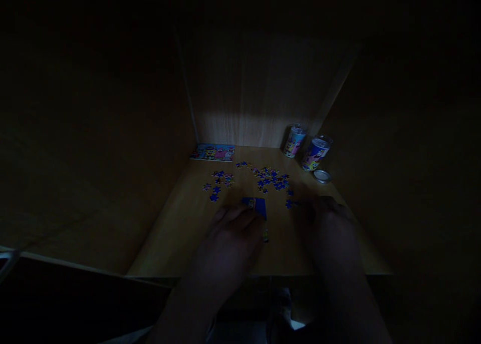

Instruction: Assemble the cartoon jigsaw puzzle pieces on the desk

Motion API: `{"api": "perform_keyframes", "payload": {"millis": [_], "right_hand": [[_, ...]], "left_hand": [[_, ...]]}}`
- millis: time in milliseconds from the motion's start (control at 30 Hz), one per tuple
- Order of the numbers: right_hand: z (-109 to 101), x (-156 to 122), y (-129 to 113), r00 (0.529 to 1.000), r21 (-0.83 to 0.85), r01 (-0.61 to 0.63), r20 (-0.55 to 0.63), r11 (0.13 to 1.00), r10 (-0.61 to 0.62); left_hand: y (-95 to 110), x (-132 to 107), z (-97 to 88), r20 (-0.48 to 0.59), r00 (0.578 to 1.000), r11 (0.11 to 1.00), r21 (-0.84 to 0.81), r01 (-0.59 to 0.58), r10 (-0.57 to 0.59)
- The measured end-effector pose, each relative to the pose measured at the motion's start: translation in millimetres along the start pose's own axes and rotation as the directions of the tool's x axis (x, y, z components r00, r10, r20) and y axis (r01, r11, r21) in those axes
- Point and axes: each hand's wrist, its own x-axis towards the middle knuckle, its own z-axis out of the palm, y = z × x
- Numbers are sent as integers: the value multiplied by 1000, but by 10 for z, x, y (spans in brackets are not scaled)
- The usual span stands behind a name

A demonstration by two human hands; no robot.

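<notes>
The joined puzzle section [260,207] is partly covered by the left hand [235,231]; its fingers are curled, but any grip cannot be determined. The right hand [332,229] is positioned beside loose blue pieces [288,204]; its grip is obscured by darkness. Beyond it, two cans [315,156] are labelled with SpongeBob-style artwork, lettering illegible. A cartoon-printed card [214,153] is located beyond the left hand.

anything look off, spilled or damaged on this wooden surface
Nothing looks spilled or damaged, though dim light hides detail. Slightly odd: what looks like a round lid lies loose beside the nearer can instead of on a container. The puzzle pieces lie scattered, but that seems ordinary near a partly joined section.
</notes>
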Motion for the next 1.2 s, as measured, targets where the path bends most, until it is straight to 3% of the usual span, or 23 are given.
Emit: {"api": "perform_keyframes", "payload": {"millis": [333, 467, 667, 867, 1000, 1200], "right_hand": [[-77, 68, -100, 989, 72, -90, 127, 993, 81], [-91, 93, -79, 987, 221, -93, 146, 971, 61], [-149, 43, -137, 979, 615, -174, 191, 769, 68], [-79, -99, -440, 940, 825, -143, 285, 547, -185], [-57, -120, -530, 926, 848, -127, 287, 514, -245], [-84, -111, -518, 925, 851, -149, 300, 504, -234]], "left_hand": [[-311, -141, -134, 16, 998, 997, 46, 66, -67], [-314, -149, -114, 19, 999, 1000, 5, 28, -28], [-306, -133, -120, -1, 1000, 999, -39, 20, -21], [-294, -164, -206, -5, 1000, 977, -210, 20, -22], [-309, -173, -207, -32, 999, 955, -296, 5, -16], [-303, -158, -171, -22, 1000, 955, -295, 11, -18]]}}
